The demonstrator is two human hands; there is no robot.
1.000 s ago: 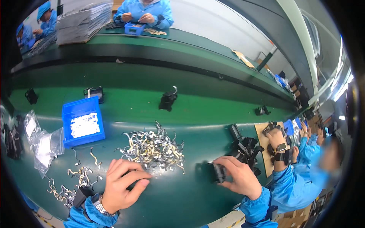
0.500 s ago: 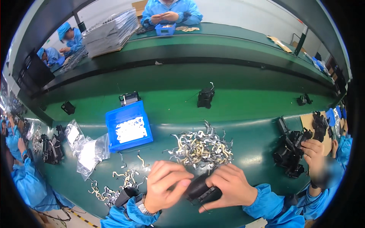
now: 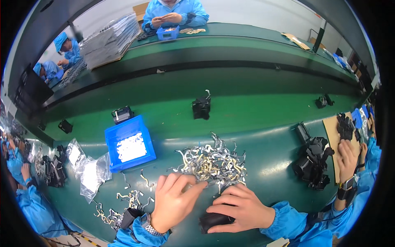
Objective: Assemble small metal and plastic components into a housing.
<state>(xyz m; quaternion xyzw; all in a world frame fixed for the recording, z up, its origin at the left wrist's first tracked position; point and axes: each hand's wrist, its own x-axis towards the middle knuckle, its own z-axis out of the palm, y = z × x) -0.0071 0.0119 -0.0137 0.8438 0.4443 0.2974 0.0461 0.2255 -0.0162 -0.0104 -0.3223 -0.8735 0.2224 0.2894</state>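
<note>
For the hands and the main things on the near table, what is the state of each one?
left hand: fingers bent, beside the pile; whether it holds anything is unclear
right hand: closed on a black part
black part: gripped, partly covered
wire pile: loose, tangled
blue bin: open, holding white pieces
plastic bags: crumpled
black heap: loosely piled

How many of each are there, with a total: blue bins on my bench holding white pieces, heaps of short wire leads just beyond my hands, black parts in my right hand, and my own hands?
Blue bin of white pieces: 1
Heap of short wire leads: 1
Black part: 1
Your hands, left hand and right hand: 2
Total: 5
</note>
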